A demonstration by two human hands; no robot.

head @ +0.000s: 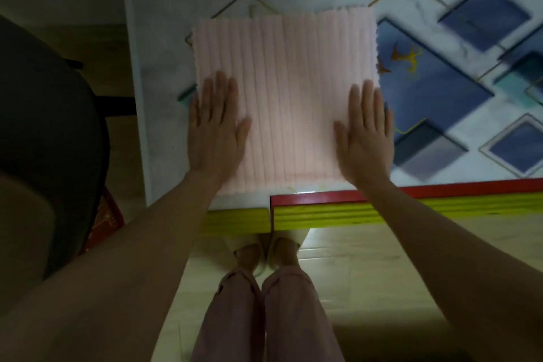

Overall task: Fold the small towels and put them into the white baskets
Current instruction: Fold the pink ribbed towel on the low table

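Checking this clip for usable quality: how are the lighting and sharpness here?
Head view: dim overall, dark at the left; the pink towel under the left hand and right hand is best lit; a small glare sits on the table edge; the patterned tabletop is blurred at right.

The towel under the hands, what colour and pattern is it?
Pale pink towel with raised lengthwise ribs, seen in the head view.

You have one pink ribbed towel [286,91] spread flat under your fingers, a single layer showing. Two hands rest on it: your left hand [216,123] with its fingers on the towel's left edge, your right hand [367,132] with its fingers on the right edge. One table [164,23] lies beyond your fingertips. Two slippered feet [266,253] show below your wrists.
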